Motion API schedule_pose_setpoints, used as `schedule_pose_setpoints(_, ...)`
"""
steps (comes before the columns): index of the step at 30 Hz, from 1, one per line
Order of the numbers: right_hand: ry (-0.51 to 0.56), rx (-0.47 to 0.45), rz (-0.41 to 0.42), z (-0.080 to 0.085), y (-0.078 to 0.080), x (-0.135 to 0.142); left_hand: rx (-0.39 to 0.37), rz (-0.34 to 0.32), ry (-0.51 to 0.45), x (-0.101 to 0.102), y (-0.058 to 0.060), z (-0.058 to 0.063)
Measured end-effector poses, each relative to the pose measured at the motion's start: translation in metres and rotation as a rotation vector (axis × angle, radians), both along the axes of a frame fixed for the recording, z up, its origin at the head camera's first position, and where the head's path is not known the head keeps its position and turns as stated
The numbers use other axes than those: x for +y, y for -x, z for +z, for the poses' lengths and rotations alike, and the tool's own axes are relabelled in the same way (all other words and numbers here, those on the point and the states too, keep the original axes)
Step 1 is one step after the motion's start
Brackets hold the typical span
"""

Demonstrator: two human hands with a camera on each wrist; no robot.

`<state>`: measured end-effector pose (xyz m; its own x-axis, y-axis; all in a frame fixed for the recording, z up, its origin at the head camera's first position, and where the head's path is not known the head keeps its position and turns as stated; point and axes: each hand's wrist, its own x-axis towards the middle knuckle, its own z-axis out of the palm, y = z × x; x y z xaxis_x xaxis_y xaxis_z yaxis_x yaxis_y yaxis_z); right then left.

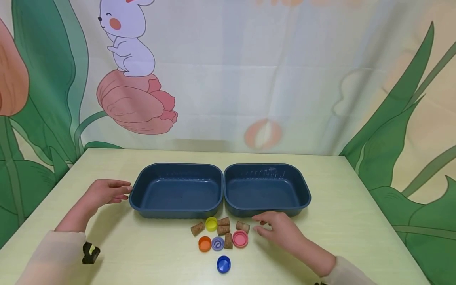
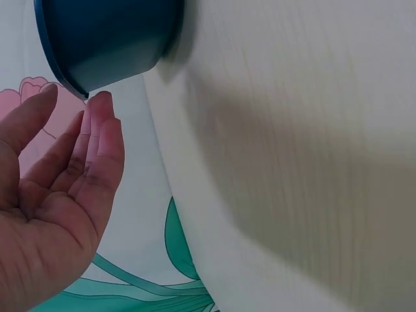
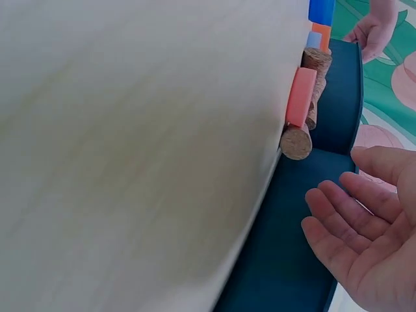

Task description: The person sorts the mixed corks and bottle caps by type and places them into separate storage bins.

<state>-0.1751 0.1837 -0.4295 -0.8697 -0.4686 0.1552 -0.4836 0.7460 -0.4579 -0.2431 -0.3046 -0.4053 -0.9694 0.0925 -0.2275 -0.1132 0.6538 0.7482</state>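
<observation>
My left hand (image 1: 108,192) is at the left end of a dark blue tray (image 1: 134,204), fingertips right at its rim; in the left wrist view its fingers (image 2: 107,146) are loosely bent with nothing between them. My right hand (image 1: 279,229) hovers in front of the second blue tray (image 1: 304,198), fingers relaxed and holding nothing. Just left of its fingertips lie a cork (image 1: 243,227) and a pink bottle cap (image 1: 240,239). Several more corks (image 1: 197,228) lie in a loose group with a yellow cap (image 1: 211,224), an orange cap (image 1: 204,244) and a lilac cap (image 1: 217,243).
A dark blue cap (image 1: 223,264) lies apart, nearer the front. Both trays stand side by side on the pale wooden table (image 1: 356,221). Behind the table's far edge hangs a printed curtain (image 1: 221,99) with a rabbit and flowers.
</observation>
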Motion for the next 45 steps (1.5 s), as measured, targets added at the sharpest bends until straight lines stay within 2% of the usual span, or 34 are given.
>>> schedule_pose_setpoints(14, -0.051, -0.045, 0.023, -0.008, 0.009, -0.011, -0.009, -0.012, -0.029, -0.002, 0.002, -0.010)
schedule_pose_setpoints(23, -0.069, -0.088, 0.040, -0.008, 0.012, -0.016, -0.014, -0.011, -0.043, -0.003, 0.001, -0.010)
schedule_pose_setpoints(36, -0.094, -0.031, 0.091, -0.007, 0.014, -0.020, -0.056, -0.009, -0.139, 0.002, 0.003, -0.008)
schedule_pose_setpoints(45, -0.127, -0.062, 0.077, -0.005, 0.015, -0.024, -0.085, -0.017, -0.177, 0.000, 0.004, -0.010)
